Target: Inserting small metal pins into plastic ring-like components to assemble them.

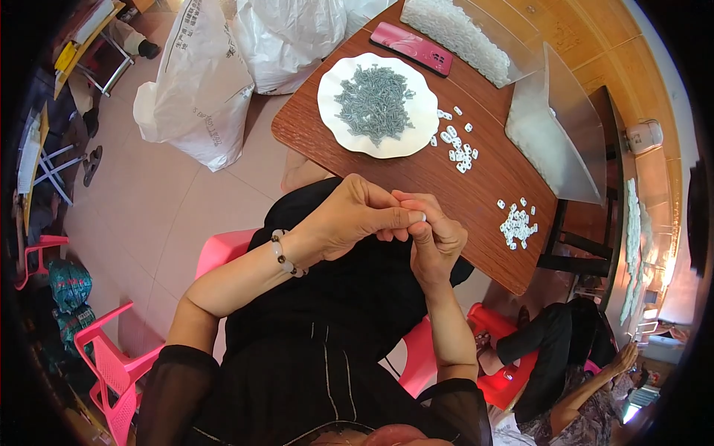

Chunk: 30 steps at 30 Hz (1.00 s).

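Above my lap, at the table's near edge, my two hands meet with fingertips pressed together. My left hand (pixel 366 217) is closed in a pinch, its thumb pointing right. My right hand (pixel 437 241) is also closed, thumb and fingers against the left fingertips. A tiny white spot shows at the thumb tips; whatever they pinch is too small and covered to name. Beyond them, a white scalloped plate (pixel 335 123) holds a heap of small grey screws (pixel 375 102). Small white two-hole plastic pieces (pixel 462 154) lie right of the plate, and another pile of white pieces (pixel 517 227) sits near the table's right corner.
On the brown wooden table (pixel 416 178) lie a pink phone (pixel 411 49) and clear-walled bins of white pieces (pixel 461 37), (pixel 539 134). White sacks (pixel 201 89) stand at the far left. Pink chairs (pixel 119 364) are lower left; another person (pixel 554 364) sits at the lower right.
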### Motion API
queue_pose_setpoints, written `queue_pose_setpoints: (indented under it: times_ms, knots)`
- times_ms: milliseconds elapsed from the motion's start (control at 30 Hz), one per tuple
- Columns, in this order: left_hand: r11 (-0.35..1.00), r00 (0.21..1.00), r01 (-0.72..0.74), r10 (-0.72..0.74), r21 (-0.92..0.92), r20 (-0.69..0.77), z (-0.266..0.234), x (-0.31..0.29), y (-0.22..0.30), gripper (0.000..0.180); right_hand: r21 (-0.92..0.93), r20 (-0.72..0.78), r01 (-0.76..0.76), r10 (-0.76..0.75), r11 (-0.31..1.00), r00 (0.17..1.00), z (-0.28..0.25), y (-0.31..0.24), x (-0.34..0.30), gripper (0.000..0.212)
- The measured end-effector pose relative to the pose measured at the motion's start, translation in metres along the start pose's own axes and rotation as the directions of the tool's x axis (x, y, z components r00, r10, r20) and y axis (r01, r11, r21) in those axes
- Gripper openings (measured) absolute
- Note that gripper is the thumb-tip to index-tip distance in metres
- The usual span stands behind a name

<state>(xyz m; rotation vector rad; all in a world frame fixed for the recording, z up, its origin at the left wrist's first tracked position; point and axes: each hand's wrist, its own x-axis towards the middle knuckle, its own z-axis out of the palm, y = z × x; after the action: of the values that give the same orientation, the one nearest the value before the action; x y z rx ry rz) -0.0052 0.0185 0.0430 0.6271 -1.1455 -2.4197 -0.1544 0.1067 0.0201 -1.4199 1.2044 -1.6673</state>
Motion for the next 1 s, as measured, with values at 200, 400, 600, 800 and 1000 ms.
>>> queue_pose_setpoints:
  times_ms: [200, 400, 600, 800, 1000]
  knots:
    - [0.998, 0.998, -0.057, 0.057, -0.008, -0.011, 0.000, 0.003, -0.006, 0.019, 0.024, -0.003, -0.065, 0.065, 0.998, 0.998, -0.002, 0.004, 0.001, 0.042]
    - [0.999, 0.999, -0.029, 0.029, -0.036, -0.019, 0.000, 0.012, -0.009, 0.025, 0.116, 0.102, -0.175, 0.164, 0.978, 0.981, -0.017, 0.008, 0.009, 0.050]
    - [0.994, 0.995, -0.091, 0.094, 0.059, -0.043, 0.002, 0.012, -0.013, 0.024, 0.131, 0.163, -0.176, 0.154, 0.976, 0.975, -0.023, 0.013, 0.010, 0.054]
    - [0.978, 0.985, -0.150, 0.161, 0.146, -0.065, 0.000, 0.013, -0.015, 0.024, 0.164, 0.171, -0.223, 0.195, 0.961, 0.966, -0.024, 0.017, 0.009, 0.056]
    - [0.974, 0.983, -0.155, 0.169, 0.165, -0.070, -0.004, 0.014, -0.019, 0.027, 0.156, 0.173, -0.262, 0.235, 0.952, 0.957, -0.026, 0.018, 0.007, 0.056]
